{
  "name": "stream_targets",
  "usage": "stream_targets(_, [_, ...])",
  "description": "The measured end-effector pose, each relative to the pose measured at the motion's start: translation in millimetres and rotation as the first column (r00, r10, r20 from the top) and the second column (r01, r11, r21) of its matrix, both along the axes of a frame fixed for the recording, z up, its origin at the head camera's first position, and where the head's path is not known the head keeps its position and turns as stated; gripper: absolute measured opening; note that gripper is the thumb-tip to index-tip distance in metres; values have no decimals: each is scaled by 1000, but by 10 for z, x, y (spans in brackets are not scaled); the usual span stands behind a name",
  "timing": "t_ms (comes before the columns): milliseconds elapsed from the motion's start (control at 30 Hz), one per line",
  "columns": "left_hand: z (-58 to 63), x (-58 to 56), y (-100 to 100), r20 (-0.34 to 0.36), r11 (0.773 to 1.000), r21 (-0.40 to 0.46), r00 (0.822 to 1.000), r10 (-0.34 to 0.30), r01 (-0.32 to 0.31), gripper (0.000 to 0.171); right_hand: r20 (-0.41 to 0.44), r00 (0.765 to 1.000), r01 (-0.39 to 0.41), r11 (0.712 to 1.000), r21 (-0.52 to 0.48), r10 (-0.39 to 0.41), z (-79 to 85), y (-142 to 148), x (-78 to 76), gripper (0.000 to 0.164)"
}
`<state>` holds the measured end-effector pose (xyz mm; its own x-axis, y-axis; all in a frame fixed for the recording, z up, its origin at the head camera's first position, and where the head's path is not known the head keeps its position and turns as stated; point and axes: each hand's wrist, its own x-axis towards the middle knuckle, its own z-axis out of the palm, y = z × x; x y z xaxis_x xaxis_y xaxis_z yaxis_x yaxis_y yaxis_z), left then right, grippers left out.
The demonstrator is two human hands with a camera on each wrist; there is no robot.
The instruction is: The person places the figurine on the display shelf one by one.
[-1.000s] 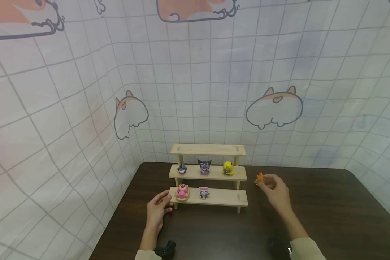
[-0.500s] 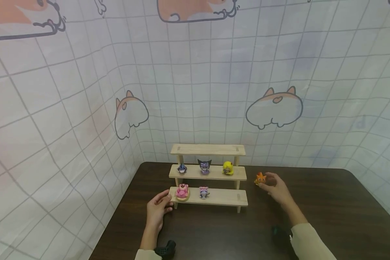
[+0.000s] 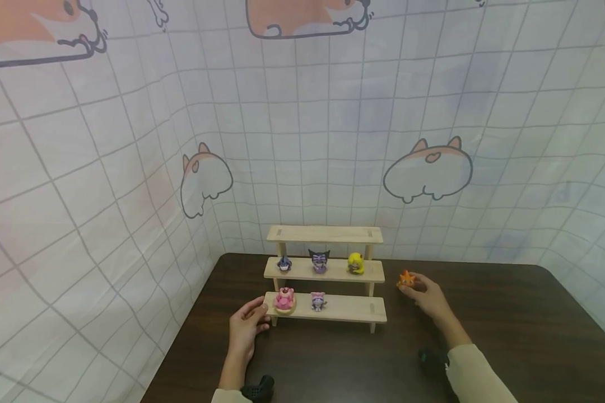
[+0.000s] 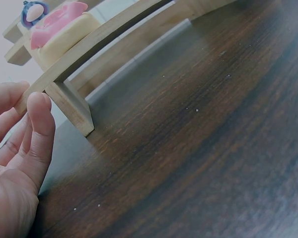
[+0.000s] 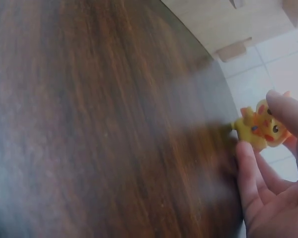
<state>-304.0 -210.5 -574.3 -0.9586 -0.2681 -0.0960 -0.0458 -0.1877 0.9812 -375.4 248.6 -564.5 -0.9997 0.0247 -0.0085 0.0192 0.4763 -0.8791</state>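
Observation:
My right hand [image 3: 430, 298] pinches a small orange and yellow figurine [image 3: 406, 279] beside the right end of a three-step wooden display stand [image 3: 350, 308]. In the right wrist view the figurine [image 5: 253, 130] shows a round face with red cheeks, held between thumb and fingertips close to the dark table. At the stand's other end, my left hand [image 3: 245, 327] grips the left tip of the lowest plank. The left wrist view has fingers [image 4: 39, 116] on either side of that plank end. Next to them sits a pink bear figurine [image 3: 284, 301] on a cream base.
A small pink and lilac figurine [image 3: 318, 301] shares the lowest step. On the middle step stand a blue figurine [image 3: 284, 264], a black-eared purple one [image 3: 320, 261] and a yellow-haired one [image 3: 355, 263]. The top plank [image 3: 325, 234] is nearest the patterned curtain [image 3: 327, 140].
The orange and yellow figurine has turned in my right fingers and shows more of its front. My left hand keeps its place on the plank. The head view has tilted slightly.

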Motion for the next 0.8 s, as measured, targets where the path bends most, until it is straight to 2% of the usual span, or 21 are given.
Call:
stream_targets(300, [-2, -10, -3, -14, 1000, -5, 1000, 11, -11, 42, -7, 999, 33, 999, -2, -33, 2, -31, 9, 69])
stream_targets(800, [-4, 3, 4, -4, 1000, -6, 1000, 6, -6, 43, 13, 993, 116, 989, -96, -115, -37, -42, 118, 69])
